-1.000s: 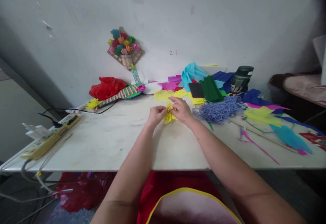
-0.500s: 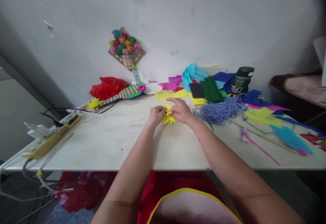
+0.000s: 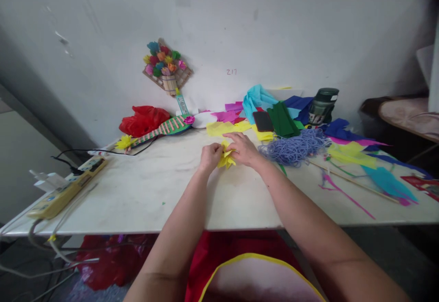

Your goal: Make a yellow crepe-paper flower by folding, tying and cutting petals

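Both of my hands meet over the middle of the white table (image 3: 144, 192). Between them is a small yellow paper flower (image 3: 226, 159) with pointed petals. My left hand (image 3: 210, 155) is closed and pinches the flower's left side. My right hand (image 3: 244, 149) holds its right side, fingers curled over the petals. A flat yellow paper sheet (image 3: 221, 128) lies just beyond my hands.
A pile of blue-purple cord (image 3: 295, 146), coloured crepe paper (image 3: 356, 153), a black phone (image 3: 263, 121), a dark jar (image 3: 321, 105) and thin wooden sticks (image 3: 350, 180) lie at the right. A paper guitar (image 3: 161, 130), red bag (image 3: 142, 120) and power strip (image 3: 65, 187) are at the left.
My hands stay on the yellow flower and shift it slightly; the fingers work its petals. The view has drifted a little to the right.
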`<state>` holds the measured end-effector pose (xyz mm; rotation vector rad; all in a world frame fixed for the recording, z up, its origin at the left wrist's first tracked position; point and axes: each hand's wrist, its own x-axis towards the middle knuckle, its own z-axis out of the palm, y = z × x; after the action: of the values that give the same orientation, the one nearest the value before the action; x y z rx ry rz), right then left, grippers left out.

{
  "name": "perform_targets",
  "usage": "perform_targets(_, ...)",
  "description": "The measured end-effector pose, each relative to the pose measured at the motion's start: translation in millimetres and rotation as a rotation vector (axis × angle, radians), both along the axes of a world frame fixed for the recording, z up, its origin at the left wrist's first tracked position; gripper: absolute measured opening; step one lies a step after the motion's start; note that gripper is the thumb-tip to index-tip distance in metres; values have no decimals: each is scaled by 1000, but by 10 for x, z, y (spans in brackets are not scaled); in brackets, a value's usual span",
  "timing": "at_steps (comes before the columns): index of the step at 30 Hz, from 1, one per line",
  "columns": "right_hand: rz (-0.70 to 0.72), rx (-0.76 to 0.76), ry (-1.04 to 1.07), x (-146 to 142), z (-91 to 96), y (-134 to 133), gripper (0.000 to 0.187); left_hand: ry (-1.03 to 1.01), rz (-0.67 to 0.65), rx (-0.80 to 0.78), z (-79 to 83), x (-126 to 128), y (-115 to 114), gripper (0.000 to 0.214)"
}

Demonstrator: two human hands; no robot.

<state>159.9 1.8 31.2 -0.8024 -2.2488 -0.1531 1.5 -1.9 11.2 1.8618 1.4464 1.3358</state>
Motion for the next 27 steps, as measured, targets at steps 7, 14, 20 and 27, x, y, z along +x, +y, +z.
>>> perform_targets(7,38,66,2,-13,33,-19,21,-223,-9,-149,6,15,16,19)
perform_targets(14,69,89,-23,-17,95,-70,19,-430,-92,-267,54,6,-46,21)
perform_targets(20,39,25,100,-50,-13,-5,13,-488,-167,-307,76,-30,-84,37)
perform_targets(27,-58,-191,365,-31,-177,164,19,-657,-198,-461,140,-64,-85,59)
